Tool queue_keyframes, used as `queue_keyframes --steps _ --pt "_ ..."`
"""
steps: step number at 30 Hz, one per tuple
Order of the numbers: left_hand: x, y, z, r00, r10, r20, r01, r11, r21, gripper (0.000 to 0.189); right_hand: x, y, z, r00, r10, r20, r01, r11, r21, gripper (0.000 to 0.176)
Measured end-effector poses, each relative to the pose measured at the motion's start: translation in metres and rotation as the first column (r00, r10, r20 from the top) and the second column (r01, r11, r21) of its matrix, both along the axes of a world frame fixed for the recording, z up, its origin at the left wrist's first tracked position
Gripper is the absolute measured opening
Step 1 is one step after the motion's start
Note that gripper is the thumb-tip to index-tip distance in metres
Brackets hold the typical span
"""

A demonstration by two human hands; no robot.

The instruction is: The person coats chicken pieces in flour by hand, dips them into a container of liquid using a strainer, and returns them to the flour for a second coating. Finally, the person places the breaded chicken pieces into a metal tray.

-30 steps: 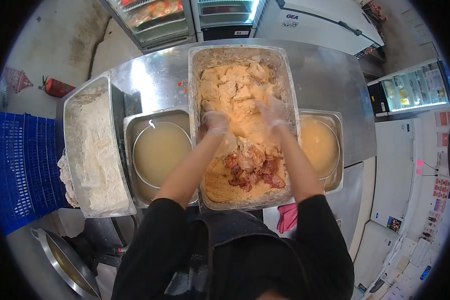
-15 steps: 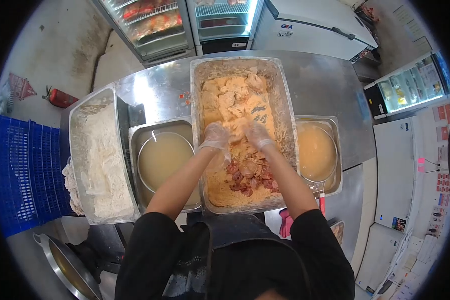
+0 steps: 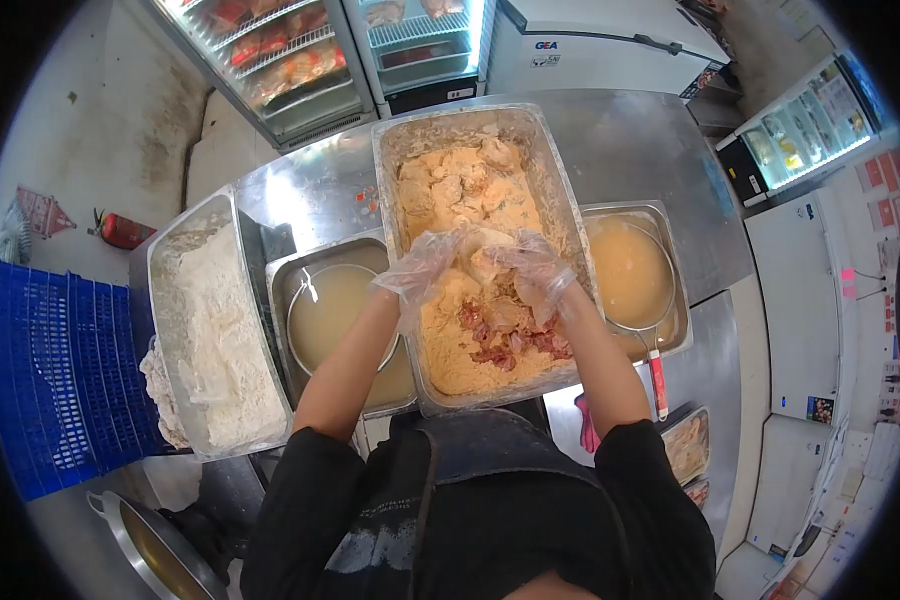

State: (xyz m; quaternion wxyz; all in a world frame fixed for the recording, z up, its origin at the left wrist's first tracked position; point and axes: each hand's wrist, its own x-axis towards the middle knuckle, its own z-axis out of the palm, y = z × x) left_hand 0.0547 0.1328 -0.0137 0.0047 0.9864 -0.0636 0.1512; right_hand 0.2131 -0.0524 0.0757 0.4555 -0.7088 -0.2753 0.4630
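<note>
We see the left hand [image 3: 422,266] and the right hand [image 3: 538,268], both in loose clear gloves, meeting over the middle of the long metal tub [image 3: 565,205]. Between them lies a coated piece [image 3: 484,264], pinched by the right fingers; whether the left fingertips press on it, we cannot tell. We judge it soft and fairly light, perhaps slippery beneath its powder, its coating easily rubbed off; we would cradle it from both sides at its thickest part. Its surface is pale orange, lumpy and uneven. Far of it we note similar coated pieces [image 3: 448,192]; near, dark red uncoated meat [image 3: 497,352] on orange powder [image 3: 448,357]. Pans of cloudy liquid [image 3: 330,308] and orange liquid [image 3: 627,272] flank the tub, left and right.
</note>
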Motion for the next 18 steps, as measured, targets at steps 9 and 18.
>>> queue_keyframes --steps 9,18 --pt "0.017 -0.056 0.029 0.944 0.035 -0.329 -0.312 -0.233 -0.921 0.041 -0.028 -0.024 -0.009 0.842 -0.142 0.521 0.272 0.945 -0.182 0.052" --pt "0.001 -0.08 0.043 0.998 0.055 0.037 0.009 0.442 -0.897 0.039 0.006 -0.034 -0.03 0.529 0.018 0.848 -0.533 0.785 0.316 0.021"
